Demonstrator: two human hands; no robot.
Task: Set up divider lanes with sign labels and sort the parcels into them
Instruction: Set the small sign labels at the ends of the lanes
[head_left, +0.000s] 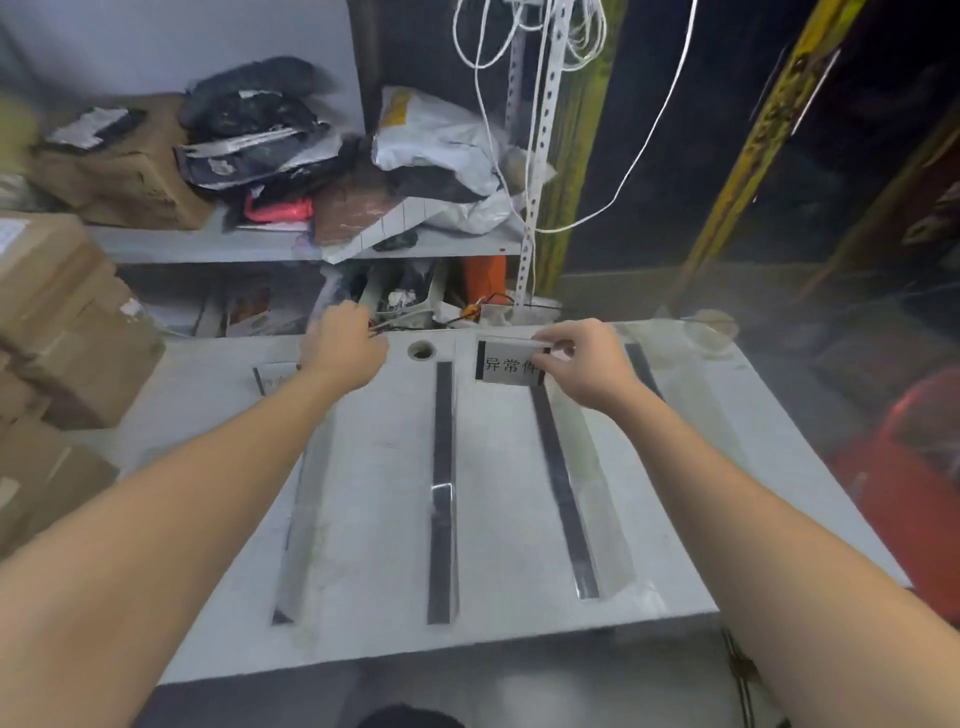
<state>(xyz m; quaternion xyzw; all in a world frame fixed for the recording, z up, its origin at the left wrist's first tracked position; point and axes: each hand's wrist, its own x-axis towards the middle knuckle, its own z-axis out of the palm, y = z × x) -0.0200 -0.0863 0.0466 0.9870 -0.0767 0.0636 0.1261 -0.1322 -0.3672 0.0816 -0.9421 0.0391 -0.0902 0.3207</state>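
Several clear divider strips with black edges lie lengthwise on the white table (374, 571): a left one (306, 499), a middle one (443, 483), a right one (563, 488) and a far-right one (644, 371). My right hand (587, 366) pinches a white sign label (506, 364) with black characters, upright at the table's far end between the middle and right dividers. My left hand (343, 345) reaches to the far edge with curled fingers; what it grips is hidden. Another sign (275, 379) lies partly under my left forearm. Parcels (431, 150) are piled on the shelf behind.
Cardboard boxes (62, 317) are stacked at the left of the table. A round hole (422, 351) sits in the table near the far edge. White cords (519, 104) hang by a perforated metal post. A red object (914, 467) stands at the right.
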